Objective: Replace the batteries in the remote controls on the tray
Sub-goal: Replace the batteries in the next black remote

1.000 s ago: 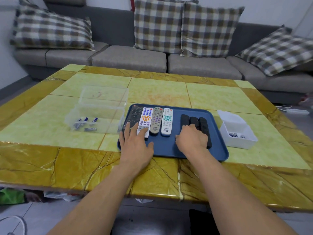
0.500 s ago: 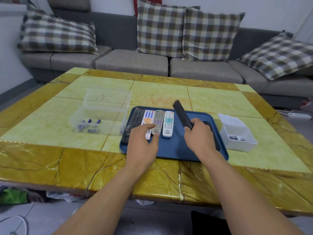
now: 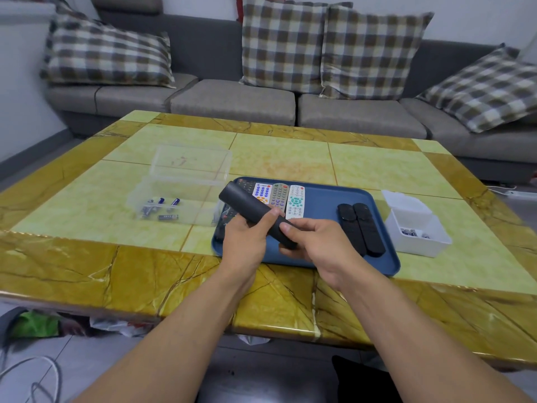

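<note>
Up off the tray (image 3: 334, 199) comes the black remote (image 3: 255, 213), now gripped by both the left hand (image 3: 247, 242) and the right hand (image 3: 316, 242), fingers curled round it above the tray's near edge. Opening step, I'd say: next, find and slide off the battery cover.

left hand (image 3: 245, 241), right hand (image 3: 315, 242), both gripping

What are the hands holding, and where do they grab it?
A black remote, held by both hands: the left hand grips its middle, the right hand its near end.
</note>
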A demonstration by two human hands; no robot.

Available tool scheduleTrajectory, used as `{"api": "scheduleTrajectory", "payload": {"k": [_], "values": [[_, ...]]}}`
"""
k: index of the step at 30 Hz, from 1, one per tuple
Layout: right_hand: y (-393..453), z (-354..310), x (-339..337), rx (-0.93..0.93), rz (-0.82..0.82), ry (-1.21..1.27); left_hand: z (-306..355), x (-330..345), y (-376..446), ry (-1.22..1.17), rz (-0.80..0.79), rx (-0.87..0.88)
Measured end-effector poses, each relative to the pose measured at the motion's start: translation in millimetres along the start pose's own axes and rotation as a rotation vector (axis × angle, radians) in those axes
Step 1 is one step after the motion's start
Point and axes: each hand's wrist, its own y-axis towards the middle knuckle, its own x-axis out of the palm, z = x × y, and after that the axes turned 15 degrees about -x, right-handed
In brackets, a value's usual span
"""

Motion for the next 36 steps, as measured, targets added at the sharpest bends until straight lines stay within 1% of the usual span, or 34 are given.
{"api": "scheduleTrajectory", "payload": {"k": [4, 7, 9, 12, 18, 21, 24, 26, 28, 32, 36], "values": [[2.6, -0.6, 1.7, 0.023, -0.022, 0.001, 4.3, -4.4, -1.9, 0.0, -0.003, 0.011], [3.9, 0.2, 4.6, -0.015, -0.023, -0.005, 7.3, -5.7, -2.5, -0.035, 0.017, 0.006], [3.8, 1.4, 7.1, -0.038, 0.007, 0.026, 6.8, -6.0, -1.3, -0.088, 0.044, -0.009], [3.9, 3.2, 10.1, -0.003, 0.056, 0.119, 6.1, -5.5, -0.6, -0.178, 0.067, -0.034], [6.8, 3.0, 12.5, 0.011, 0.116, 0.168, 9.5, -4.1, -0.7, -0.196, -0.003, -0.106], [6.4, 3.7, 12.7, -0.032, 0.138, 0.13, 8.6, -6.5, 0.2, -0.168, -0.006, -0.095], [6.0, 5.0, 10.4, -0.136, 0.173, -0.009, 6.1, -9.7, 1.5, -0.157, 0.005, -0.111], [5.5, 6.2, 8.5, -0.112, 0.148, -0.001, 5.5, -10.8, 2.9, -0.154, 0.001, -0.105], [5.0, 8.7, 7.5, -0.056, 0.112, 0.061, 4.7, -9.8, 2.5, -0.138, 0.014, -0.082], [4.2, 11.7, 7.4, 0.035, 0.14, 0.163, 0.9, -4.4, -2.9, -0.196, 0.024, -0.035], [4.4, 12.8, 7.7, 0.011, 0.143, 0.16, -1.7, -2.0, -3.7, -0.217, 0.025, -0.03]]}}
